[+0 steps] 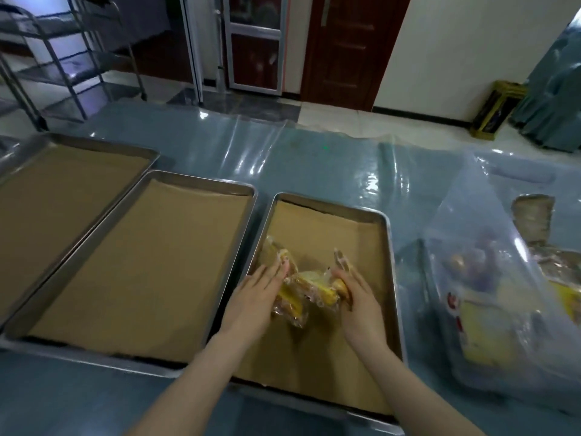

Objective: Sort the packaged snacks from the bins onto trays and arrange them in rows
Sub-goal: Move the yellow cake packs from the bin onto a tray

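Three metal trays sit side by side on the table [314, 158], each lined with brown paper.
- Left tray [94, 143] and middle tray [201, 180]: paper only.
- Right tray [390, 247]: small heap of snack packets [301, 287] in clear wrap with yellow contents, at its near-middle and not in rows.

Both hands are in the right tray, one on either side of the heap.
- Left hand [257, 297]: fingers straight and together, lying flat on the left packets, not gripping.
- Right hand [361, 300]: seen from the back, fingers laid over a packet at the right of the heap. Can't tell if they curl round it.

A clear plastic bin [465, 234] stands just right of the right tray, with more packaged goods inside, blurred. A second bin [534, 215] is further right, with brownish packs in it.

The table has a glossy clear sheet over blue. A metal rack [63, 58] stands on the floor at far left.
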Tool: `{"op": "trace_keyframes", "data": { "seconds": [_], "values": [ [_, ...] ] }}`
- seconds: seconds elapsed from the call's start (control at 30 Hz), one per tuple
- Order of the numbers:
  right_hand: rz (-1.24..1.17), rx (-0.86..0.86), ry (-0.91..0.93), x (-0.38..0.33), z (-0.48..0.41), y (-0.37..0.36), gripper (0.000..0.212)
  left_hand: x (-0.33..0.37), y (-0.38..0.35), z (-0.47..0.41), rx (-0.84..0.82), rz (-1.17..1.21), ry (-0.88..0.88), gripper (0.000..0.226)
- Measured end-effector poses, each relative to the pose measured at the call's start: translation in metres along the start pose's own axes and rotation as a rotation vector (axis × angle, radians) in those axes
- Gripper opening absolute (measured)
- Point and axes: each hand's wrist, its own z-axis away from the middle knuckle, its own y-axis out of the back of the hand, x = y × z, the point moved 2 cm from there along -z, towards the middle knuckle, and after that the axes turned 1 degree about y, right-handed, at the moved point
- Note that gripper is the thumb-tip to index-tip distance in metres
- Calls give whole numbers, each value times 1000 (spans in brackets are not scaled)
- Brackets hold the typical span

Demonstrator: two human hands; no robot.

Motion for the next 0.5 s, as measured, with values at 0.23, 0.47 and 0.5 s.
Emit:
{"op": "trace_keyframes", "data": {
  "seconds": [0.23, 0.47, 0.5],
  "values": [
    [501, -451, 5, 37, 13, -28, 96, -15, -27, 20, -399, -72, -73, 97],
    [475, -631, 123, 22, -5, -7, 106, -11, 8, 15, -392, 25, -108, 103],
    [466, -623, 156, 16, -9, 1, 100, -5, 16, 9, -356, 34, -117, 101]
  ]
}}
